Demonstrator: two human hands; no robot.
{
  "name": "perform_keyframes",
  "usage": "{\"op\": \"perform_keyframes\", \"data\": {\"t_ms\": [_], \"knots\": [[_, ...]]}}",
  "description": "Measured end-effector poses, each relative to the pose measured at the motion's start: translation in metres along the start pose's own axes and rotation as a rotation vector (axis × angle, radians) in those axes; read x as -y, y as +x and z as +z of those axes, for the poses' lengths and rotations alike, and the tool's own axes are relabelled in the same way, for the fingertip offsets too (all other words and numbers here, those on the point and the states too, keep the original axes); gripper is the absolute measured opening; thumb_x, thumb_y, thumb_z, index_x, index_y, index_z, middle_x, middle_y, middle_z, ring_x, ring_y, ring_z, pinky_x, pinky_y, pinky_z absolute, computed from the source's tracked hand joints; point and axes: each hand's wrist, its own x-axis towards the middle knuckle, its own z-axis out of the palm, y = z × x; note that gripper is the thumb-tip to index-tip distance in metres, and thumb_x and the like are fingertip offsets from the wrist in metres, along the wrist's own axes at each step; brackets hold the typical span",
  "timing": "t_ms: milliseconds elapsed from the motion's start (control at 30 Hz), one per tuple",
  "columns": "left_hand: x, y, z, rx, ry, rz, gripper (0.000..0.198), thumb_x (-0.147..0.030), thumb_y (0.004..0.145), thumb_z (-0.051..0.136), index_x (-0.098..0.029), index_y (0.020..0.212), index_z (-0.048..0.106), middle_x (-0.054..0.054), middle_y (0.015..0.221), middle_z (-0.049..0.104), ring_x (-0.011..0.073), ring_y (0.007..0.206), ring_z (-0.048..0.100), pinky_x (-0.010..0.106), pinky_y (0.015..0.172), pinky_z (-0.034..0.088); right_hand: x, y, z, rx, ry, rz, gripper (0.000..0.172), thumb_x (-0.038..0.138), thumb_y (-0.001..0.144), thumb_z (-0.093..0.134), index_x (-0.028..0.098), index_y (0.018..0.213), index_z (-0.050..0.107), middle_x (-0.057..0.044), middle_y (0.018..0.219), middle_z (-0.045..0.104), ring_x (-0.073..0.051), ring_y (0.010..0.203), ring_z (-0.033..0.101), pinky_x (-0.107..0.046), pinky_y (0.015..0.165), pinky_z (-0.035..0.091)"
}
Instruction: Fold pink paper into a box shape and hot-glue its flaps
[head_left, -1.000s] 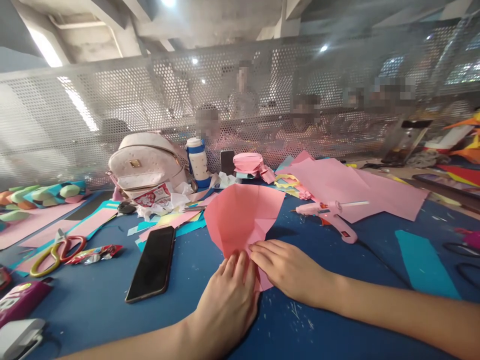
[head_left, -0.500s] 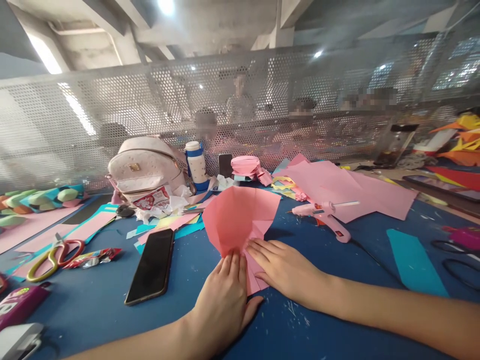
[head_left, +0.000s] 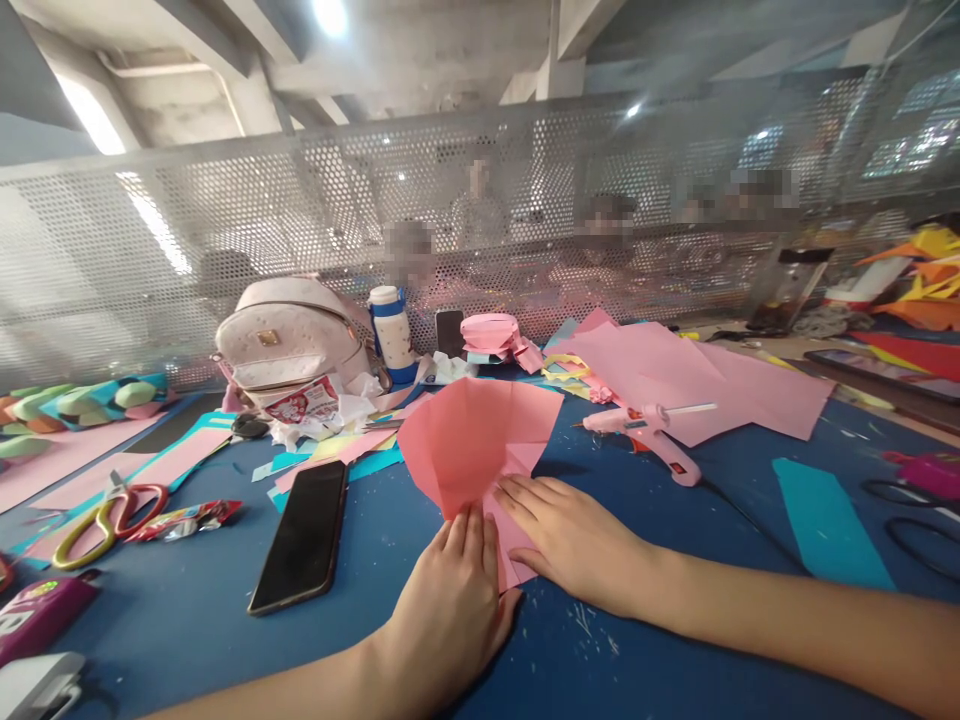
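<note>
Fingers (head_left: 472, 530) of the L hand (head_left: 450, 600), what're they up to?

Straight & tog., thumb out to the side, pressing on the pink paper's (head_left: 474, 440) narrow end. R hand's (head_left: 577, 540) are extended too, flat on its R edge. Can't tell if either pinches it.

Paper's where, exactly?

On the bench (head_left: 367, 600), under both hands, wide end flared away from the person.

Nearby?

Phone (head_left: 300, 535) to the L, blue card (head_left: 832, 530) far R. Then scissors (head_left: 109, 508) w/ wrapper (head_left: 187, 521) just beside, glue gun (head_left: 652, 428) on the R.

Further back?

Scraps (head_left: 377, 461), then bag (head_left: 281, 330) & bottle (head_left: 391, 335), pink sheets (head_left: 675, 375) to the R. Mesh panel (head_left: 322, 200) behind.
</note>
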Motion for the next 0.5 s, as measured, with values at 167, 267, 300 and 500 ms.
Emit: {"op": "perform_keyframes", "data": {"t_ms": [167, 267, 300, 500], "knots": [[0.001, 0.004, -0.006, -0.025, 0.108, 0.059, 0.032, -0.022, 0.088, 0.052, -0.005, 0.112, 0.066, 0.021, 0.11, 0.068, 0.0311, 0.1, 0.065, 0.041, 0.081, 0.056, 0.002, -0.001, 0.002, -0.04, -0.07, -0.02, 0.054, 0.041, 0.091, 0.054, 0.004, 0.13, 0.055, -0.018, 0.131, 0.058, -0.031, 0.12, 0.054, -0.042, 0.094, 0.049], [0.006, 0.009, -0.01, -0.009, 0.129, 0.042, 0.023, -0.02, 0.089, 0.053, -0.009, 0.1, 0.07, 0.017, 0.097, 0.07, 0.0277, 0.086, 0.067, 0.038, 0.07, 0.058, 0.002, -0.002, 0.003, -0.087, -0.101, -0.029, 0.05, 0.04, 0.093, 0.051, 0.005, 0.128, 0.057, -0.016, 0.128, 0.061, -0.029, 0.116, 0.057, -0.04, 0.091, 0.049], [0.007, 0.01, -0.01, 0.001, 0.13, 0.01, 0.023, -0.022, 0.09, 0.053, -0.01, 0.099, 0.071, 0.017, 0.094, 0.07, 0.027, 0.083, 0.067, 0.037, 0.065, 0.058, 0.003, -0.002, 0.003, -0.106, -0.113, -0.03, 0.048, 0.04, 0.093, 0.051, 0.005, 0.126, 0.059, -0.015, 0.126, 0.062, -0.029, 0.114, 0.058, -0.04, 0.089, 0.049], [0.007, 0.012, -0.008, 0.167, 0.114, -0.148, 0.037, -0.034, 0.093, 0.049, -0.006, 0.11, 0.068, 0.025, 0.105, 0.067, 0.0201, 0.05, 0.065, 0.028, 0.037, 0.05, 0.004, -0.001, 0.002, -0.119, -0.148, -0.042, 0.04, 0.036, 0.095, 0.049, 0.007, 0.12, 0.062, -0.014, 0.12, 0.065, -0.028, 0.106, 0.059, -0.04, 0.081, 0.047]]}}
